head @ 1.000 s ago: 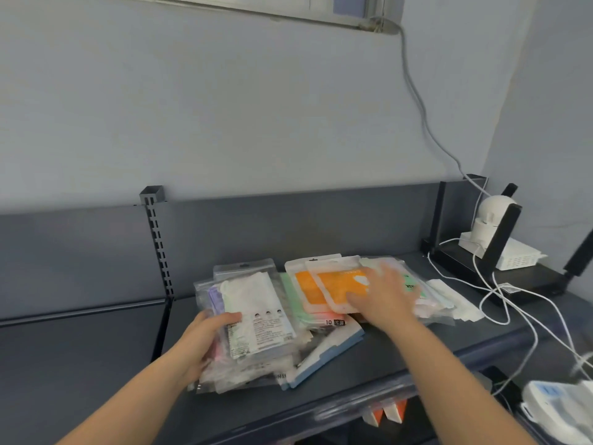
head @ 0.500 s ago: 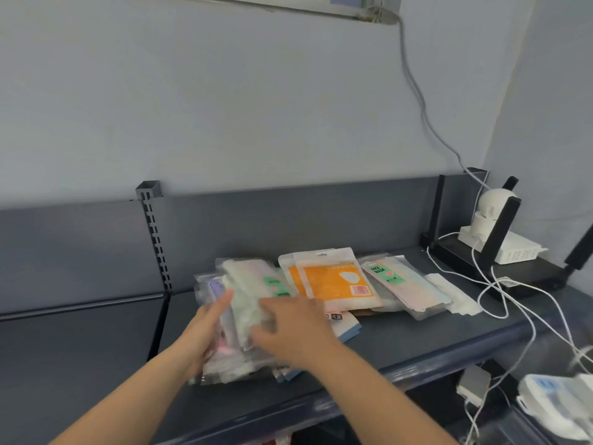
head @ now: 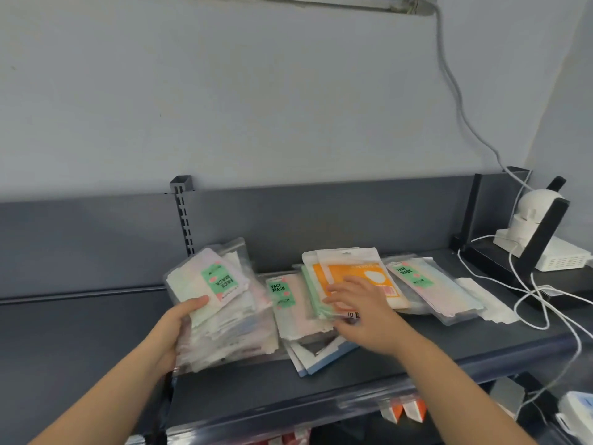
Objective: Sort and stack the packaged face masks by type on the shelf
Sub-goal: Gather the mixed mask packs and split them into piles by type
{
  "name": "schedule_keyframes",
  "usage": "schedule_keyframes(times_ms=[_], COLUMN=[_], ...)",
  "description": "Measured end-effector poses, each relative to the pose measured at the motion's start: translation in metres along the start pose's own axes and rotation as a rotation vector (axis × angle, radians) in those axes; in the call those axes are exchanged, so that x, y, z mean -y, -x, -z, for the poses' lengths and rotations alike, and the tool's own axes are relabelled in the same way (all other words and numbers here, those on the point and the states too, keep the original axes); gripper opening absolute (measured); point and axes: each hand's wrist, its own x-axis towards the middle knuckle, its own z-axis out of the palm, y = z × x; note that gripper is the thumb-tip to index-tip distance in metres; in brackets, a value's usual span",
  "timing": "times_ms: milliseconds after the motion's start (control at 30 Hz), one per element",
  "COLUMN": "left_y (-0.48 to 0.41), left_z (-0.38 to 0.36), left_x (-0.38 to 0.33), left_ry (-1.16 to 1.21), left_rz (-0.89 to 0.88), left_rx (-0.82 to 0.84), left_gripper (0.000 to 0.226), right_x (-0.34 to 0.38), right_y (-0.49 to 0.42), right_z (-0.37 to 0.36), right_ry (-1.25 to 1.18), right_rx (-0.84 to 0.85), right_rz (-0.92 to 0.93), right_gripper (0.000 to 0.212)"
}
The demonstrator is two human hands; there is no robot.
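Note:
My left hand grips a thick stack of clear face mask packs tilted up off the dark grey shelf; its top pack carries a green FACE MASK label. To the right of it lies a pink pack with a green label on a blue-edged pack. My right hand reaches with spread fingers over the orange packs and the green-edged packs under them. Further right lies another pile of clear face mask packs.
White folded masks lie at the right end of the pile. A white camera, a white box and tangled white cables sit on a black stand at the right. A slotted upright divides the shelf back.
My left hand has lifted and tilted the left stack. My right hand has moved from that stack rightward to the orange packs.

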Motion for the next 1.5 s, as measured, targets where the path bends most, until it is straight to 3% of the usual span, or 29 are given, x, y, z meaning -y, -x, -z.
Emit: schedule_keyframes(times_ms=[133,300,467,567,700,767,867,967,1033,1100,1133,1167,1233,1333,1500], left_y=[0.007,0.016,0.020,0.022,0.027,0.031,0.038,0.046,0.049,0.054,0.056,0.058,0.058,0.057,0.056], left_z=[0.019,0.032,0.036,0.033,0.029,0.023,0.011,0.005,0.009,0.015,0.019,0.022,0.030,0.036,0.060], left_x=[0.001,-0.001,0.002,0.004,0.005,0.007,0.011,0.015,0.013,0.008,0.006,0.004,0.002,-0.003,-0.015], left_ry=[-0.061,-0.116,-0.142,-0.151,-0.138,-0.125,-0.101,-0.010,0.036,0.062,0.080,0.090,0.103,0.060,-0.027], left_rz=[-0.029,-0.030,-0.010,-0.027,-0.039,-0.043,-0.062,-0.071,-0.076,-0.085,-0.086,-0.068,-0.004,0.042,0.022], left_rx=[-0.012,-0.035,-0.069,-0.077,-0.074,-0.081,-0.092,-0.125,-0.134,-0.174,-0.177,-0.168,-0.142,-0.089,-0.045], left_gripper=[0.044,0.044,0.041,0.048,0.044,0.036,0.033,0.044,0.067,0.076,0.078,0.079,0.084,0.072,0.045], right_x=[0.026,0.008,-0.002,-0.003,0.025,0.052,0.098,0.128,0.139,0.155,0.161,0.160,0.147,0.137,0.180], right_y=[-0.011,-0.018,-0.019,-0.024,-0.033,-0.035,-0.036,-0.029,-0.026,-0.034,-0.041,-0.050,-0.061,-0.065,-0.076], right_z=[-0.024,-0.021,-0.020,-0.034,-0.036,-0.035,-0.045,-0.071,-0.077,-0.066,-0.057,-0.051,-0.059,-0.087,-0.104], right_ry=[0.224,0.394,0.588,0.625,0.428,0.306,0.258,0.176,-0.077,-0.635,-0.903,-1.018,-0.881,-0.635,-0.814], right_rx=[0.274,0.142,-0.032,-0.281,-0.630,-0.674,-0.523,-0.151,0.147,0.339,0.322,0.260,0.142,0.236,0.267], right_rz=[0.003,-0.146,-0.011,0.082,0.124,0.154,0.331,0.460,0.446,0.312,0.159,-0.008,-0.166,-0.239,-0.160], right_gripper=[0.082,0.101,0.062,0.047,0.033,0.031,0.027,0.043,0.052,0.049,0.044,0.043,0.050,0.067,0.064])
